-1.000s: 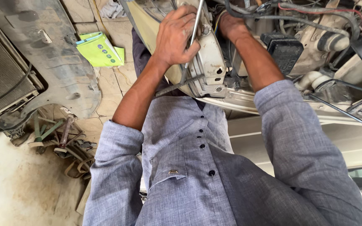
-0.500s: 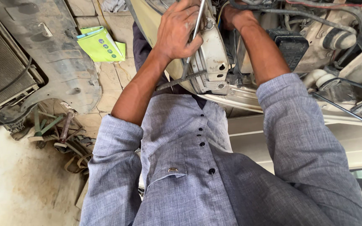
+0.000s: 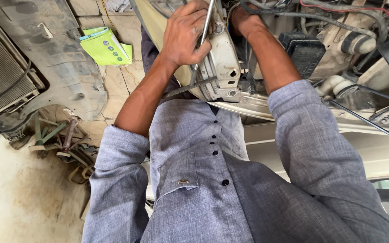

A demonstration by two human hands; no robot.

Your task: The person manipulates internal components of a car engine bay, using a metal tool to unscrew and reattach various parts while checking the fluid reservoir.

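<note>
Left hand's (image 3: 184, 33) grip is clamped around a long silver metal rod (image 3: 205, 33), which runs up through the fist, against the pale cream car headlight housing (image 3: 221, 67). Right hand (image 3: 244, 20) reaches among the black engine hoses (image 3: 329, 15); its grip cannot be told.

Outdoor workshop floor seen from above in bright daylight. The lower left of the frame is bare, stained concrete floor (image 3: 19, 198). Above it, toward the upper middle, lie worn paving stones (image 3: 113, 90). A grey plastic car panel (image 3: 55, 54) rests across the upper left, with a dark finned radiator (image 3: 1, 76) at the far left edge. A bright green packet (image 3: 104, 47) lies on the stones near the top. Rusty tools and scrap metal (image 3: 59, 139) sit piled at middle left.
</note>
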